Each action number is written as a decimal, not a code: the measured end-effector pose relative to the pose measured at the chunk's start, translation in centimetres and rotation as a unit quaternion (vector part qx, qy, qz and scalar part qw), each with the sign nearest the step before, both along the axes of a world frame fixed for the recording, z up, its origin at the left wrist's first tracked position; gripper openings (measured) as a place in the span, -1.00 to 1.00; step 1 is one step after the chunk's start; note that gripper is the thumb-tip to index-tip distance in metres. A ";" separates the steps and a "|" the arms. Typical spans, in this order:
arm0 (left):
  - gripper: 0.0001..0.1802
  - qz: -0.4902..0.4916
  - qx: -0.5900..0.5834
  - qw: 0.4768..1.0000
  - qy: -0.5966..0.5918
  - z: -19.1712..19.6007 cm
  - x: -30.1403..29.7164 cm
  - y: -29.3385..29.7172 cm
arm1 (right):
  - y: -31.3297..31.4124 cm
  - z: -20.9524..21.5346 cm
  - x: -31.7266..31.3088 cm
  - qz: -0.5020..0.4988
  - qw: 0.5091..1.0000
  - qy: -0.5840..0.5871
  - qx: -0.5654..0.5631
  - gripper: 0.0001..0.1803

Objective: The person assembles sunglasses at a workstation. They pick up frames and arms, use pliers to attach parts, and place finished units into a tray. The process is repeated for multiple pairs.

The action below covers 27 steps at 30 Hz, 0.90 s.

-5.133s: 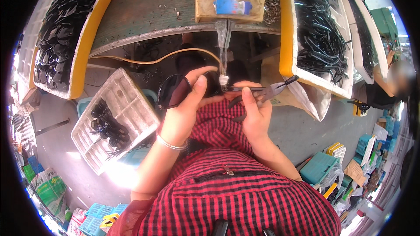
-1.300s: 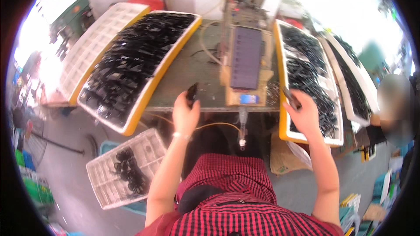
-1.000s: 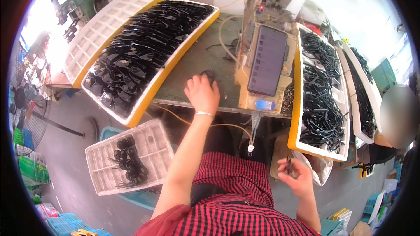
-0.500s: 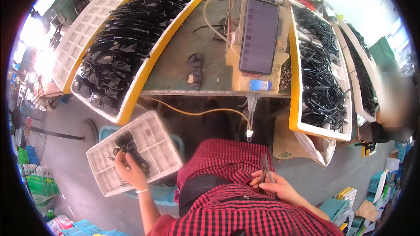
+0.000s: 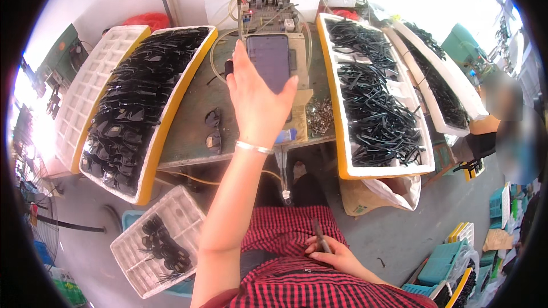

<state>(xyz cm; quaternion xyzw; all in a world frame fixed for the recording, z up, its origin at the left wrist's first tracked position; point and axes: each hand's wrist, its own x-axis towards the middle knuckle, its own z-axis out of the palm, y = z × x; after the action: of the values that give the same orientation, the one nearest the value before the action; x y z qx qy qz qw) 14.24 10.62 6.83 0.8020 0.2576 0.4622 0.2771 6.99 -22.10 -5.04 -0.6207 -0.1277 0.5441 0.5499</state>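
Note:
My left hand (image 5: 257,100) reaches over the workbench with its thumb spread away from the fingers. It is in front of a dark-screened smartphone (image 5: 268,57) and covers its lower left part; whether it touches the screen I cannot tell. Something small and black (image 5: 229,67) shows at one fingertip, perhaps a finger cover. In my lap, my right hand (image 5: 334,254) is closed around slim metal tweezers (image 5: 321,235), tips pointing up. A pair of dark sunglasses (image 5: 213,131) lies on the bench left of my forearm. Low on the left, a white foam tray (image 5: 128,251) holds several black eyeglass parts (image 5: 165,245).
A yellow-edged foam tray (image 5: 149,177) of black sunglasses stands at left. Another foam tray (image 5: 388,170) is heaped with black temple arms at right. Behind the phone is a machine (image 5: 268,20) with exposed circuitry and hoses. Small metal bits (image 5: 319,117) lie beside it. Another person is at far right.
My left hand has left the black eyeglass parts in the low foam tray and moved up and right to the phone. My right hand keeps the tweezers in my lap. The view has shifted.

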 end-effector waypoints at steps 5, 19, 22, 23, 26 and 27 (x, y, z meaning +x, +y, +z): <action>0.21 0.041 0.047 0.997 0.051 0.5 1.9 0.6 | -0.6 -0.3 1.4 -0.051 0.996 0.070 -0.001 -0.57; 0.23 0.094 -0.011 0.995 0.035 0.9 3.5 -0.3 | 1.1 -0.6 1.8 0.034 0.999 0.040 0.015 -0.60; 0.23 0.085 -0.013 0.996 0.029 0.8 3.5 0.0 | 1.1 -0.4 1.8 0.030 0.999 0.039 0.017 -0.60; 0.22 0.080 -0.018 0.996 0.029 0.8 3.4 0.1 | 1.0 -0.6 1.7 0.030 0.999 0.039 0.016 -0.59; 0.20 0.017 -0.008 0.999 -0.048 1.0 1.7 0.2 | 1.2 -0.3 1.6 0.024 0.999 0.028 0.012 -0.58; 0.14 0.037 0.026 0.997 -0.063 0.8 0.6 -0.2 | 1.2 -0.1 1.6 0.021 0.999 0.031 0.008 -0.57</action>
<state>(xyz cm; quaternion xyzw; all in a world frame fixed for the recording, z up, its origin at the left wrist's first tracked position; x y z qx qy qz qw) 14.82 10.46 7.60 0.7682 0.2574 0.5280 0.2546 8.58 -20.92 -5.16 -0.5961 -0.1282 0.5734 0.5472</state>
